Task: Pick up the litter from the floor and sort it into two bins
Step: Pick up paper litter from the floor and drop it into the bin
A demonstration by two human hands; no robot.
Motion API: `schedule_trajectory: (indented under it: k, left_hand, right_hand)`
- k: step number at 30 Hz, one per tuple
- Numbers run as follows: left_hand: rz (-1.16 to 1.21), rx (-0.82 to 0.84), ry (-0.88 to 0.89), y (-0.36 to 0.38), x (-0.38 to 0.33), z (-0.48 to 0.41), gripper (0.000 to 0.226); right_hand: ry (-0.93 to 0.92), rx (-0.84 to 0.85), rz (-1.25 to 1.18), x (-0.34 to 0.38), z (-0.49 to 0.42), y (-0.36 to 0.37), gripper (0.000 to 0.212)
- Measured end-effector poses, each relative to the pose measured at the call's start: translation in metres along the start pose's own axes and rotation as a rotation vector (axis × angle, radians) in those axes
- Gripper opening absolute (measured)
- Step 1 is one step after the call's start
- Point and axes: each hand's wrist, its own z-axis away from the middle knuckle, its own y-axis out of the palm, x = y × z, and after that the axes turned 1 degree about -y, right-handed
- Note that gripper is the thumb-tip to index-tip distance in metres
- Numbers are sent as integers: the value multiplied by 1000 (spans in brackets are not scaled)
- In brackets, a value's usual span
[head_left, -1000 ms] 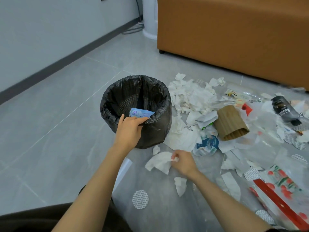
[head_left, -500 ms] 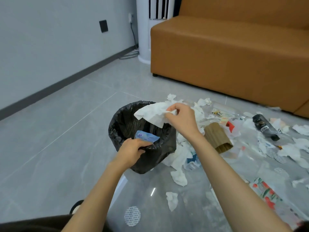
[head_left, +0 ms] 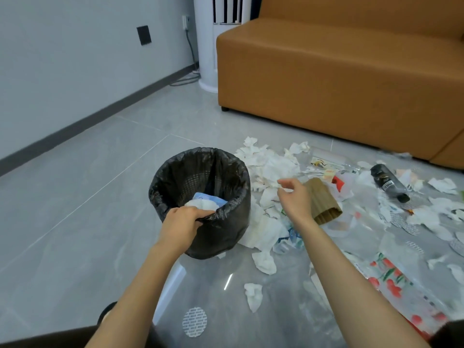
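The left hand [head_left: 181, 224] grips the near rim of the bin [head_left: 200, 202], fingers curled and clamped on the black liner; the bin stands upright on the grey tiled floor [head_left: 75, 209], its open mouth tilted slightly toward the camera. Inside it a crumpled white tissue [head_left: 200, 205] lies on a blue packet [head_left: 209, 198], both against the near inner wall. The right hand [head_left: 296, 199] hovers just right of the bin, empty, fingers spread apart and loosely bent, palm turned left. Directly behind that hand a brown corrugated cardboard sleeve [head_left: 324, 204] lies on its side, its long axis running from far-left to near-right, the open end facing near-right. A heap of white tissues [head_left: 271, 167] spreads from the bin's right side toward the orange sofa [head_left: 339, 71]. A black bottle [head_left: 388, 182] lies farther right, its long axis angled, cap end pointing near-right. Two loose tissue scraps [head_left: 263, 262] lie near the bin's foot.
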Motion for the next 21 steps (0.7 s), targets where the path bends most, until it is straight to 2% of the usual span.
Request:
schedule_trajectory:
  k: [4,10,13,16,19,21]
  left_hand:
    - [-44,-123,29,9,2,-5,47]
    - [-69,-261,79,20,0,-12,46]
    - [-83,-292,92,24,-2,-11,50]
    - [-99,-304,91,27,1,-13,52]
    - [-114,-318,97,27,1,-13,52]
    - [-114,-316,92,28,1,-14,52]
  right_hand:
    - [223,55,239,-55,-6,-5,36]
    - [460,233,362,-113,9,2,49]
    - [470,347,323,-132,16,14,60]
    - [503,383,259,-137,17,28,65]
    - [541,394,374,-146,14,34,60]
    - [490,380,457,-151,17,37,44]
